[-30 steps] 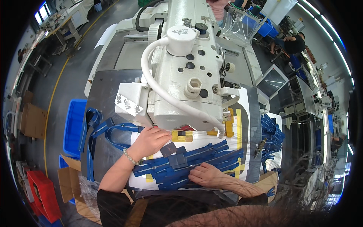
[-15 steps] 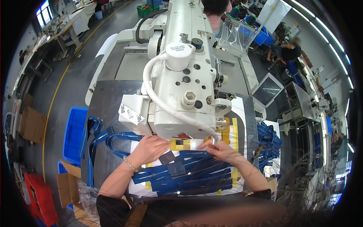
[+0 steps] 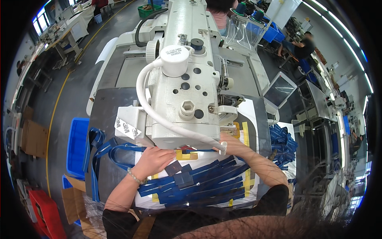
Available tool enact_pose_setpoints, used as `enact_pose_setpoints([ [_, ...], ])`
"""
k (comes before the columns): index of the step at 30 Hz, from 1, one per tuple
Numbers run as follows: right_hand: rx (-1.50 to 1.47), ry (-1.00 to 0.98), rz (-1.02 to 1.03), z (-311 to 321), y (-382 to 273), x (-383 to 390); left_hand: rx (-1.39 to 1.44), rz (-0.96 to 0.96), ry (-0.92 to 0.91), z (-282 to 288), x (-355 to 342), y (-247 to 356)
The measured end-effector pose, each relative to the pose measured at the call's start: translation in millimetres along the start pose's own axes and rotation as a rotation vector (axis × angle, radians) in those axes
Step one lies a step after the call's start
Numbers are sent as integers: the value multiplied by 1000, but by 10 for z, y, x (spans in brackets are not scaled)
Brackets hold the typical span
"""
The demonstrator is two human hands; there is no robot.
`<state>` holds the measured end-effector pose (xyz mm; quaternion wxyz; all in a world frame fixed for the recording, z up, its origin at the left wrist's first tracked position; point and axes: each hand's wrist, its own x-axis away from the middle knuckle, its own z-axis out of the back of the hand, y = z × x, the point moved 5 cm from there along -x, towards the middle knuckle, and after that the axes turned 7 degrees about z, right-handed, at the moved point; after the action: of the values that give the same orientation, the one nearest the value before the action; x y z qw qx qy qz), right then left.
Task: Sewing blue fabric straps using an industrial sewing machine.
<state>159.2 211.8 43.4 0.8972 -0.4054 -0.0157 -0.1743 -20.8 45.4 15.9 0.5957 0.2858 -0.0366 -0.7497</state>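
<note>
A long blue strap with a pale line along it runs from the left toward the front of a white industrial sewing machine. My left hand, fingers pressed together, holds it down beside a yellow-edged cutout. Part of the strap shows past my fingertips, below the machine head. My right hand reaches in under the right side of the head, behind a white hose; its fingers are hidden. Several cut blue strips lie fanned out in front of me, with a dark square patch and another square patch on them.
A blue bin and an open cardboard box stand at the left. On the right lies a heap of blue straps, below a tilted screen. Thread cones stand behind. Other people sit farther back.
My right hand has gone from above the front strips to in under the machine head. My left hand stays by the cutout. The view has shifted slightly, and the strap now shows across below the head.
</note>
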Motion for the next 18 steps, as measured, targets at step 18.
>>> enact_pose_setpoints([
  [18,-296,-203,-278,123,85,102,-337,-50,-187,-264,-135,589],
])
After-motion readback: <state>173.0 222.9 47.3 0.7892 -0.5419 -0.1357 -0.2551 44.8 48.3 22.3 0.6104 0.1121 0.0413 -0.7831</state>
